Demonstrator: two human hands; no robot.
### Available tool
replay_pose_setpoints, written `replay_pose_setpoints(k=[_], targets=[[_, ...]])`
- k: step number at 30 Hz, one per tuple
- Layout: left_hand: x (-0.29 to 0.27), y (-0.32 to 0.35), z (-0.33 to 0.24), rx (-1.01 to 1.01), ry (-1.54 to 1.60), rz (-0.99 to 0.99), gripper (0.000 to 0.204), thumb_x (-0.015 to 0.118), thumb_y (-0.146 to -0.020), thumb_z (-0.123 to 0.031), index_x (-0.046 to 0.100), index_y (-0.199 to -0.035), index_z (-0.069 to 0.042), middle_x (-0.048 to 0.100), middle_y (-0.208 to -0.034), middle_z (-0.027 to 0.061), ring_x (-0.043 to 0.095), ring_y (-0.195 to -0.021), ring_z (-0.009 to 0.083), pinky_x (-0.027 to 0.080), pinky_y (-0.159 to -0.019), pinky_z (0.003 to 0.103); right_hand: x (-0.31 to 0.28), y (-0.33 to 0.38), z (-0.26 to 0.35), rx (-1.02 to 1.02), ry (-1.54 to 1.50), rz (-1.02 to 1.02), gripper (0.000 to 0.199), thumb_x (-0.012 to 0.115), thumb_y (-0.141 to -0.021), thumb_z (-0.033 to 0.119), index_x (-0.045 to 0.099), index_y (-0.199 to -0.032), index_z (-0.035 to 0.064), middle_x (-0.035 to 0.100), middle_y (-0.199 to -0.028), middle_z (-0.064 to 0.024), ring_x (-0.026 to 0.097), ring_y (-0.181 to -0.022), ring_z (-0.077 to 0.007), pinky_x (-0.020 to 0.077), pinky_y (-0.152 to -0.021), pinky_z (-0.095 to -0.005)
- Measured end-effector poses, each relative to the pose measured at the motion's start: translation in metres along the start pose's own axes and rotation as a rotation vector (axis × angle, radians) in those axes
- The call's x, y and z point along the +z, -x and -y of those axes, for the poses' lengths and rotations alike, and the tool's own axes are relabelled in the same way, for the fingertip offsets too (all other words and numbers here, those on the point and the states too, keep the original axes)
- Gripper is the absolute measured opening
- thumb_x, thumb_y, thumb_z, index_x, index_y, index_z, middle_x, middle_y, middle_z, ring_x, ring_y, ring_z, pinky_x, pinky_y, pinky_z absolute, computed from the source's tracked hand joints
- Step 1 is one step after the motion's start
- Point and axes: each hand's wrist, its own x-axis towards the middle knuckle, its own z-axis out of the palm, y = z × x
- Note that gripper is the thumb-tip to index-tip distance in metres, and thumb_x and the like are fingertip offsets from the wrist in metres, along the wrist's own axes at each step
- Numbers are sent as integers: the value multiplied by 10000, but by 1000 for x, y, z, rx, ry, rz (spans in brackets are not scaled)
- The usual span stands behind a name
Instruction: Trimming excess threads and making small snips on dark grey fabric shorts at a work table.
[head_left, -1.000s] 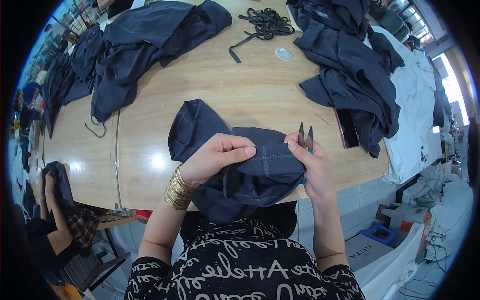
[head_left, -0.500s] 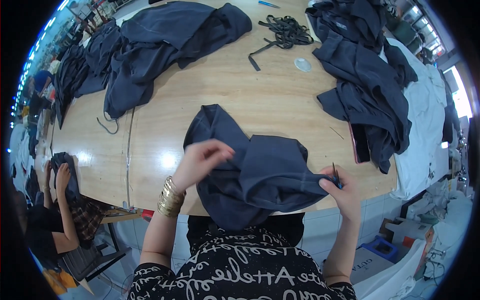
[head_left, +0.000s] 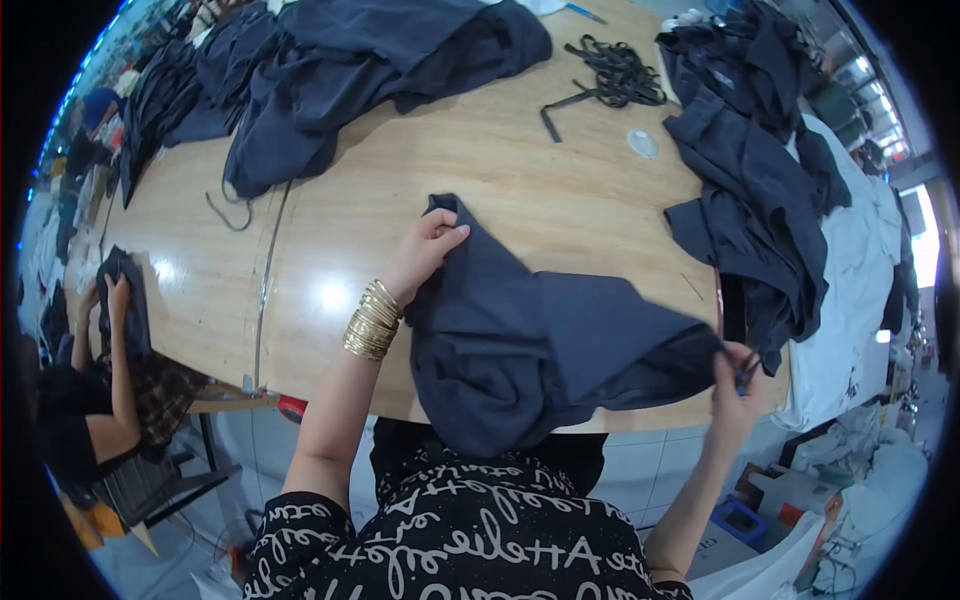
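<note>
Left hand (head_left: 425, 250) and right hand (head_left: 735, 375) each grip the dark garment (head_left: 540, 350), spreading it on the table (head_left: 330, 240); right also clasps snips (head_left: 745, 372), so next comes trimming, likely.

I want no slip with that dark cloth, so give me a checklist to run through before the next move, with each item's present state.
1. Left hand grips the upper corner of the dark navy fabric garment: ok.
2. Right hand pinches the garment's far right edge: ok.
3. Garment stretched between both hands over the light wooden table: ok.
4. Small tool in the right hand, blade position: cannot tell, mostly hidden by fingers.
5. Pile of dark garments on the right stays apart from the held piece: not ok, it lies right beside the right hand.
6. Gold bangles clear of the cloth: ok.
</note>
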Motion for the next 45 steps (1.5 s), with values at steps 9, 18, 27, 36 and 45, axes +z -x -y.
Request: replay_pose_setpoints(k=[9, 18, 27, 36, 45], targets=[[-23, 71, 7, 69, -274, -286, 193, 534, -880, -195, 618, -975, -49, 657, -826, 73, 627, -734, 150, 471, -613, 256, 62, 7, 35, 47, 50, 158, 144, 562, -850, 55, 636, -973, 49, 584, -790, -11, 546, -710, -76, 420, -647, -207], [13, 93, -1, 537, -577, -242, 179, 711, -675, -99, 620, -820, -47, 487, -820, 79, 496, -778, 244, 423, -692, 335, 215, -22, 50, -418, 32, 937, 295, 593, -756, 19, 587, -1042, 92, 631, -883, -112, 617, -789, -263, 477, -686, -304], [18, 131, -28, -129, 422, 214, 292, 540, -885, -320, 632, -956, -52, 607, -878, 60, 572, -707, 157, 467, -586, 265, 185, -22, 79, -589, 51, 639, 202, 626, -683, -18, 596, -873, 42, 630, -772, -81, 619, -663, -198, 465, -598, -263], [39, 106, -38, -169, 1024, 310, 284, 489, -902, -118, 543, -1134, 37, 584, -1123, 121, 578, -1023, 216, 509, -806, 335, 146, 8, 67, -598, -14, 380, 286, 632, -610, -62, 573, -876, 23, 601, -713, -69, 586, -586, -183, 449, -533, -250], [55, 112, -53, -116, 934, 238, 289, 495, -890, -62, 503, -1172, -4, 580, -1133, 114, 568, -1039, 199, 488, -855, 357, 115, 21, 50, -244, -37, 259, 187, 685, -696, -2, 573, -842, 27, 604, -682, -40, 539, -553, -78, 399, -502, -194]])
